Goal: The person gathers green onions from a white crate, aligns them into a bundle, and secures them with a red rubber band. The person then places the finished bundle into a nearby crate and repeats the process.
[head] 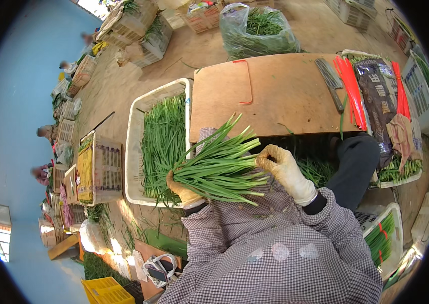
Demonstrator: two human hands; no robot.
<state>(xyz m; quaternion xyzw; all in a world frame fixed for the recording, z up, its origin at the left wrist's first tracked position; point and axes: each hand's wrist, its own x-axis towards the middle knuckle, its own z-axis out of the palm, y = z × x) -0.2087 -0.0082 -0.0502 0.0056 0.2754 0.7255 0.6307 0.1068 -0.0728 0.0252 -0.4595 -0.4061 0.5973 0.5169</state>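
Note:
A fanned bunch of green leafy stalks, probably garlic chives [218, 163], lies across my lap, pale ends pointing right. My gloved left hand [184, 190] is closed round its leafy end, beside a white plastic crate [130, 152] filled with more such greens [165, 133]. My right hand [281, 167], in a stained white glove, has thumb and fingertips pinched at the pale tip of one stalk. In front stands a wooden board table [282, 95] with a bent red strip [250, 81], a knife [330, 81] and a bundle of red ties [351, 93].
At the right, a crate of greens [397, 173] bears a printed sack [378, 95], more red ties [401, 91] and a cloth [402, 136]. A clear plastic bag of greens [258, 38] stands beyond the table. Another crate [106, 167] is at left; several people sit farther off.

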